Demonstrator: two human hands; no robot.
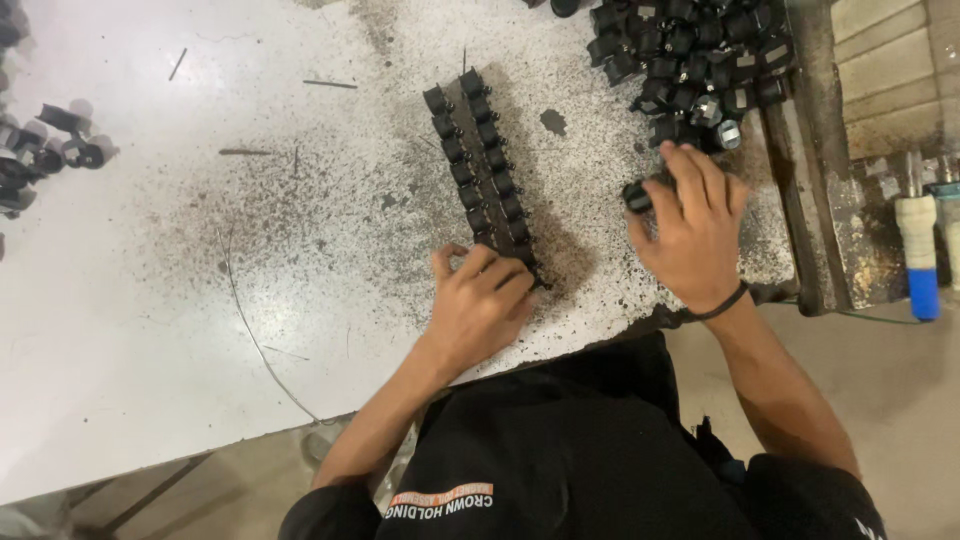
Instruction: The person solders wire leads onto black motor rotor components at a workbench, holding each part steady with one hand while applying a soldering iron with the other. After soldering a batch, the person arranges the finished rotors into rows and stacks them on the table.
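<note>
Your left hand (478, 305) rests on the near end of the loaded rack (483, 170), fingers curled against its last black parts. Your right hand (693, 225) grips one small black part (637, 196) at the edge of the loose pile (690, 60). The speckled white desk (150, 300) carries both. A blue-handled tool (920, 255) lies at far right.

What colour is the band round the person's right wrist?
Black: the wristband sits just below the right hand, seen in the head view.
</note>
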